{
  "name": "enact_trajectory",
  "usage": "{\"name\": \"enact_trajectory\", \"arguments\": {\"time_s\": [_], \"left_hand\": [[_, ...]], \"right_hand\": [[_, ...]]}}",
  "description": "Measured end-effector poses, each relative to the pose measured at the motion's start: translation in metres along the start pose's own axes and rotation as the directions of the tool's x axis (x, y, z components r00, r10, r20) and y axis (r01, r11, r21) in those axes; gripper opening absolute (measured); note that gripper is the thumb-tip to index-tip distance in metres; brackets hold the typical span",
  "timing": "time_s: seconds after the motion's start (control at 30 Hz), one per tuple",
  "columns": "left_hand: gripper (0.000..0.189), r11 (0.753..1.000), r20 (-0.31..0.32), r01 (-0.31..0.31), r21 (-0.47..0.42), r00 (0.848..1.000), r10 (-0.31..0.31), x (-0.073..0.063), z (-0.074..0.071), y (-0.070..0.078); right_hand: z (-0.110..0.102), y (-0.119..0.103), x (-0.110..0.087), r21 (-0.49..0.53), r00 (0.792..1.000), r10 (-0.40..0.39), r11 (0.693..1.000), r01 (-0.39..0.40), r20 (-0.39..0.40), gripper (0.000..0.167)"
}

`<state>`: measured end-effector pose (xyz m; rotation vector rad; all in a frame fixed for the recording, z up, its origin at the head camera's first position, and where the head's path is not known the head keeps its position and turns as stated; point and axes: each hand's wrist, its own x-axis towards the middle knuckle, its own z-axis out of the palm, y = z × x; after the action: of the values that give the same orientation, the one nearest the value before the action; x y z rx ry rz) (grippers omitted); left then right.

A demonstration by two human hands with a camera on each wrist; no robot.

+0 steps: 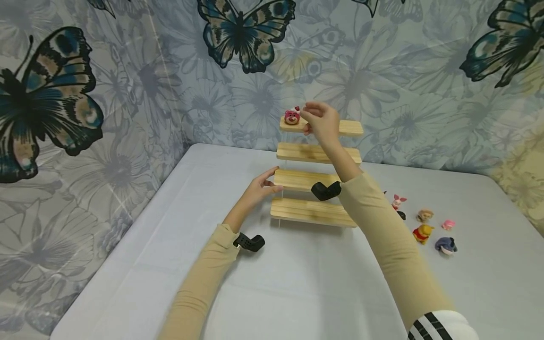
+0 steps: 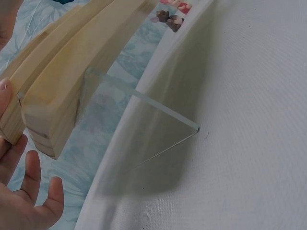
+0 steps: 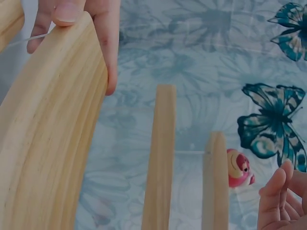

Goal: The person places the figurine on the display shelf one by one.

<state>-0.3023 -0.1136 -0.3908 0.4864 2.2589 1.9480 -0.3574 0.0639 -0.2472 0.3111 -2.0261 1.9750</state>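
Display stand: four-tiered stand of pale wooden boards with clear supports (image 1: 314, 212), on the white-covered worktop (image 1: 297, 283).
Pink bear: small magenta bear figurine with a cream muzzle (image 1: 292, 117), upright near the left end of the top board (image 1: 350, 127).
Right hand (image 1: 321, 122): just beside the bear, fingers bent, thumb and fingertip close together; whether they pinch anything cannot be told.
Left hand (image 1: 258, 187): clamped by thumb and fingers on the left end of the second board from the bottom (image 1: 293, 179).
Waiting figurines: right of the stand, among them a yellow bear figurine in red (image 1: 422, 233) and a blue-grey figurine (image 1: 446, 246).
Top-board step: probably positioning the bear.
Next move: would call for withdrawing the right hand without toppling the bear, the left steadying the stand.
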Motion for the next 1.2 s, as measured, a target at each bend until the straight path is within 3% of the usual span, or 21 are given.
{"name": "enact_trajectory", "arguments": {"time_s": [0.57,0.7,0.97,1.2], "left_hand": [[0.065,1.0,0.011,-0.027,-0.011,1.0,0.028,-0.001,-0.001,-0.001],[0.065,0.997,0.029,-0.043,-0.057,0.999,0.045,0.0,0.0,-0.001],[0.066,0.98,0.054,-0.044,-0.196,0.997,0.056,0.002,0.003,-0.004],[0.065,0.979,0.034,-0.049,-0.198,0.998,0.057,0.001,0.001,-0.004]], "right_hand": [[-0.024,-0.007,-0.018,-0.015,0.991,-0.126,0.992,0.127,0.041,0.024],[-0.03,-0.009,-0.024,0.012,0.988,-0.143,0.99,0.142,0.062,0.025],[-0.05,-0.01,-0.039,-0.075,0.963,-0.233,0.967,0.245,0.138,0.024],[-0.061,-0.022,-0.056,-0.175,0.96,-0.242,0.948,0.265,0.141,0.024]]}}
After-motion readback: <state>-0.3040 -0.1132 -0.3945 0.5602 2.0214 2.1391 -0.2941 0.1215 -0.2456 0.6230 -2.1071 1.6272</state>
